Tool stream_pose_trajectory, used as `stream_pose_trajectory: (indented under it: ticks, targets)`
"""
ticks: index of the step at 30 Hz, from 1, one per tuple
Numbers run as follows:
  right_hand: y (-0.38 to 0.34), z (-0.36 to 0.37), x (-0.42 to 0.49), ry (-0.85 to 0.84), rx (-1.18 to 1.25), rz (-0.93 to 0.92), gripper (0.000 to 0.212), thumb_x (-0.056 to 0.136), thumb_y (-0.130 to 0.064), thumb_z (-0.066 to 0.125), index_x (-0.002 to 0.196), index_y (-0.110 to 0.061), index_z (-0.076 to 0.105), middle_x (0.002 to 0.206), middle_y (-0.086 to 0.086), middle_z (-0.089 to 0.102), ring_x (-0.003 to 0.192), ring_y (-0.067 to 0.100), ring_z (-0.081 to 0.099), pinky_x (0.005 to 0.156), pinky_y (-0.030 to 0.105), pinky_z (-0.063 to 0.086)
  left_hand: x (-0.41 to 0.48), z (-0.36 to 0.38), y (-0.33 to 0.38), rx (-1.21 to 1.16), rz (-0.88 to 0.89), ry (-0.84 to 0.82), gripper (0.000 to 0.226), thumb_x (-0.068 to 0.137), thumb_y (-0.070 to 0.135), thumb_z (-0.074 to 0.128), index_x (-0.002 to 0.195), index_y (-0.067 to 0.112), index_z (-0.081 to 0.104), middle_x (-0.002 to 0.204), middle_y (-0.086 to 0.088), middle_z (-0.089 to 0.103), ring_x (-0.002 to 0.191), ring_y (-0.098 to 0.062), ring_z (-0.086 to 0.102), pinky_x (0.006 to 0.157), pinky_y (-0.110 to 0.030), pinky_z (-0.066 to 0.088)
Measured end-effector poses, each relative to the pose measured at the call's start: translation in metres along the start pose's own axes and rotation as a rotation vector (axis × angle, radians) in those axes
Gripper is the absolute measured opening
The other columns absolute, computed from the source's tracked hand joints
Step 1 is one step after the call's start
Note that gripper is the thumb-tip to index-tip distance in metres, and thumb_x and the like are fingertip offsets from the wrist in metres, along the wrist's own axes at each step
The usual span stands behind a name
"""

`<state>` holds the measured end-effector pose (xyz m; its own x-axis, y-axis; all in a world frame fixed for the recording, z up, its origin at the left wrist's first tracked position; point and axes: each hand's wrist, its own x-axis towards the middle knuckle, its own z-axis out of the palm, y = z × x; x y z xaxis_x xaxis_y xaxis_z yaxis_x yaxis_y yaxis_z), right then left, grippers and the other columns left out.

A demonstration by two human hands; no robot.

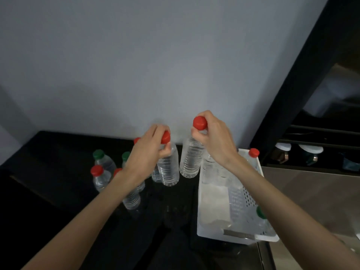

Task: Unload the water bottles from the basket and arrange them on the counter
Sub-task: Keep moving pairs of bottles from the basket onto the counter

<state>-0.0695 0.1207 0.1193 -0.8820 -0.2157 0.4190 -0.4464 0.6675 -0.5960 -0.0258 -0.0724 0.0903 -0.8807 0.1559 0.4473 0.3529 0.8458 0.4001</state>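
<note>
My left hand (pixel 150 152) grips the neck of a clear red-capped water bottle (pixel 168 168), held upright just above the black counter (pixel 58 191). My right hand (pixel 213 137) holds a second red-capped bottle (pixel 191 158) by its neck, higher up, between the first bottle and the white perforated basket (pixel 251 193). Several bottles with red or green caps stand on the counter at the left (pixel 100 177), partly hidden by my left forearm. In the basket, a red-capped bottle (pixel 253 152) stands at the far corner and a green-capped one (pixel 260 212) sits near my right forearm.
A grey wall (pixel 155 65) rises right behind the counter. To the right stands a dark shelf unit (pixel 315 151) with items on its shelves. The basket rests at the counter's right end, beside a grey surface (pixel 311 191).
</note>
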Motion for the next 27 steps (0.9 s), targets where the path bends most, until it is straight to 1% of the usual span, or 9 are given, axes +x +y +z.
stream_pose_trajectory:
  ticks: [2, 6, 10, 12, 15, 18, 22, 24, 27]
  targets:
    - [0.003, 0.017, 0.002, -0.069, 0.000, -0.004, 0.018, 0.085, -0.025, 0.063, 0.098, -0.018, 0.052, 0.080, -0.006, 0.058, 0.071, 0.017, 0.052, 0.065, 0.032, 0.039, -0.014, 0.008, -0.011, 0.020, -0.082, -0.064, 0.031, 0.084, 0.014, 0.063, 0.113, 0.014, 0.049, 0.105, -0.004, 0.051, 0.084, -0.023, 0.056, 0.073, -0.041, 0.051]
    - [0.013, 0.050, 0.003, -0.187, -0.039, -0.049, 0.019, 0.087, -0.022, 0.065, 0.098, -0.014, 0.052, 0.078, -0.006, 0.054, 0.067, 0.014, 0.051, 0.062, 0.027, 0.036, -0.033, 0.027, -0.031, -0.005, -0.149, -0.166, 0.031, 0.087, 0.018, 0.059, 0.116, 0.015, 0.049, 0.103, -0.001, 0.050, 0.085, -0.020, 0.056, 0.070, -0.038, 0.052]
    - [0.027, 0.080, 0.009, -0.259, -0.083, -0.016, 0.019, 0.087, -0.022, 0.064, 0.098, -0.013, 0.052, 0.082, -0.002, 0.056, 0.072, 0.017, 0.054, 0.063, 0.030, 0.039, -0.040, 0.046, -0.049, 0.044, -0.238, -0.268, 0.038, 0.089, 0.017, 0.056, 0.124, 0.014, 0.044, 0.104, -0.006, 0.047, 0.090, -0.024, 0.055, 0.069, -0.032, 0.044]
    - [0.036, 0.093, 0.013, -0.307, -0.101, 0.013, 0.021, 0.087, -0.022, 0.064, 0.100, -0.013, 0.051, 0.085, -0.001, 0.056, 0.075, 0.018, 0.055, 0.065, 0.032, 0.041, -0.043, 0.054, -0.057, 0.071, -0.261, -0.267, 0.035, 0.089, 0.018, 0.057, 0.122, 0.012, 0.046, 0.100, -0.007, 0.047, 0.086, -0.024, 0.054, 0.064, -0.031, 0.044]
    - [0.049, 0.111, 0.019, -0.360, -0.108, 0.054, 0.025, 0.086, -0.023, 0.064, 0.104, -0.014, 0.050, 0.089, 0.001, 0.057, 0.077, 0.021, 0.057, 0.067, 0.032, 0.042, -0.044, 0.067, -0.070, 0.157, -0.283, -0.268, 0.034, 0.088, 0.020, 0.059, 0.120, 0.010, 0.049, 0.097, -0.009, 0.048, 0.077, -0.025, 0.056, 0.061, -0.037, 0.052]
    - [0.059, 0.124, 0.024, -0.404, -0.092, 0.083, 0.029, 0.087, -0.022, 0.064, 0.110, -0.014, 0.049, 0.093, 0.000, 0.056, 0.081, 0.019, 0.057, 0.072, 0.031, 0.043, -0.039, 0.073, -0.076, 0.171, -0.346, -0.280, 0.029, 0.090, 0.020, 0.056, 0.117, 0.011, 0.048, 0.098, -0.008, 0.046, 0.075, -0.024, 0.054, 0.061, -0.034, 0.051]
    - [0.068, 0.136, 0.031, -0.423, -0.053, 0.109, 0.030, 0.088, -0.020, 0.064, 0.112, -0.012, 0.049, 0.098, -0.001, 0.053, 0.084, 0.017, 0.054, 0.075, 0.031, 0.043, -0.034, 0.074, -0.081, 0.180, -0.386, -0.296, 0.032, 0.090, 0.021, 0.057, 0.118, 0.013, 0.044, 0.104, -0.008, 0.042, 0.081, -0.022, 0.053, 0.065, -0.030, 0.049]
    - [0.071, 0.141, 0.032, -0.460, -0.029, 0.106, 0.031, 0.089, -0.018, 0.065, 0.114, -0.011, 0.048, 0.102, 0.000, 0.052, 0.087, 0.016, 0.052, 0.079, 0.030, 0.043, -0.033, 0.073, -0.084, 0.191, -0.381, -0.294, 0.032, 0.091, 0.024, 0.057, 0.118, 0.015, 0.042, 0.105, -0.007, 0.041, 0.081, -0.019, 0.051, 0.063, -0.028, 0.048]
    - [0.076, 0.147, 0.034, -0.473, -0.012, 0.102, 0.033, 0.089, -0.018, 0.064, 0.118, -0.011, 0.048, 0.113, 0.007, 0.055, 0.092, 0.016, 0.053, 0.083, 0.030, 0.044, -0.032, 0.070, -0.087, 0.258, -0.357, -0.324, 0.031, 0.092, 0.029, 0.055, 0.117, 0.018, 0.041, 0.104, -0.006, 0.041, 0.083, -0.019, 0.050, 0.062, -0.029, 0.047]
